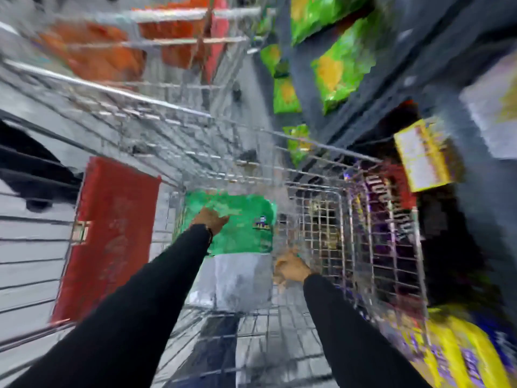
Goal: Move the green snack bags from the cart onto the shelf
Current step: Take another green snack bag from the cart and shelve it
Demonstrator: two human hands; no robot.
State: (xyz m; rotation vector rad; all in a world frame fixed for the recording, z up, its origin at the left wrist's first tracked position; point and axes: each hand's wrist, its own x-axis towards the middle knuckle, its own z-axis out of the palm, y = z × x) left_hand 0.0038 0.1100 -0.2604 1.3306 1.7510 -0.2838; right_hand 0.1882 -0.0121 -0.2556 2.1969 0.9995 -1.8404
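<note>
Black sleeves fill the bottom of the frame, both arms reaching down into the wire cart (pixel 307 152). Heavy motion blur everywhere, so fine detail is unreliable.

Left hand (pixel 209 219): resting on top of the green snack bag (pixel 243 228), fingers pointing forward across it. Looks flat on the surface rather than closed; can't confirm a grip.
Right hand (pixel 291 267): at the bag's near right corner, by the cart's right wall. Fingers look curled, but blur hides whether they're pinching the bag edge or just touching. Can't tell.
Hands are apart, one on each side of the bag.

Step, my read: pickup phase, bag not lifted yet. It lies flat in the cart basket, green part away from the camera, pale grey-white part (pixel 232 278) nearer; can't tell if that's the same bag or a second item.

Cart contents: only that green/white package visible in the basket. Rest of the basket floor looks bare wire.

Shelf (pixel 391 79) is to the right, dark. Several lime-green-and-yellow bags (pixel 341 71) already sit on it, upper right. Below that are a yellow box (pixel 425 155) and purple and yellow packs (pixel 453 354).
Second cart (pixel 179 26) ahead holds orange-red packages (pixel 92 51). Red panel (pixel 112 233) sits left of the basket.

Next move likely needs: both hands closing on opposite bag edges, lifting clear of the cart's right rim, then swinging right and up to the shelf row with the green bags. Risk: bag snagging the wire wall.
</note>
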